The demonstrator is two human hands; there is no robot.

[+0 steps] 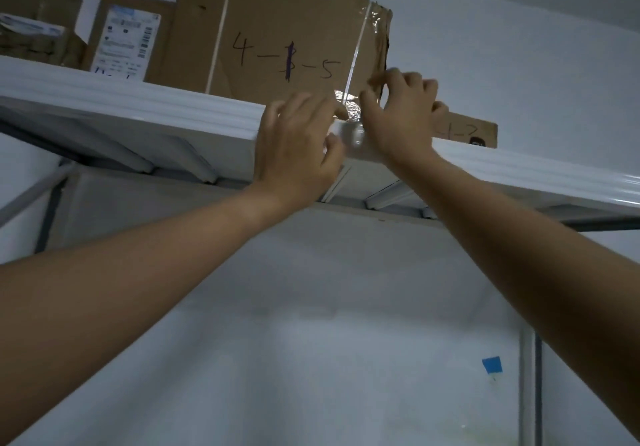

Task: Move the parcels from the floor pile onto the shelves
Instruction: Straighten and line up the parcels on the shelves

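A large cardboard parcel [277, 30] marked "4-3-5" stands on the white top shelf [138, 106], seen from below. Both my arms reach up to its taped lower right corner. My left hand [298, 140] lies with spread fingers against the parcel's bottom front edge and the shelf rim, thumb beneath. My right hand [398, 113] has its fingers curled round the parcel's torn right corner. Shiny clear tape shows between the two hands.
More parcels stand on the same shelf: a labelled box [128, 37] and a stack [38, 12] to the left, a low flat box [464, 130] behind my right hand. The shelf's underside struts, white wall and an upright post [530, 376] lie below.
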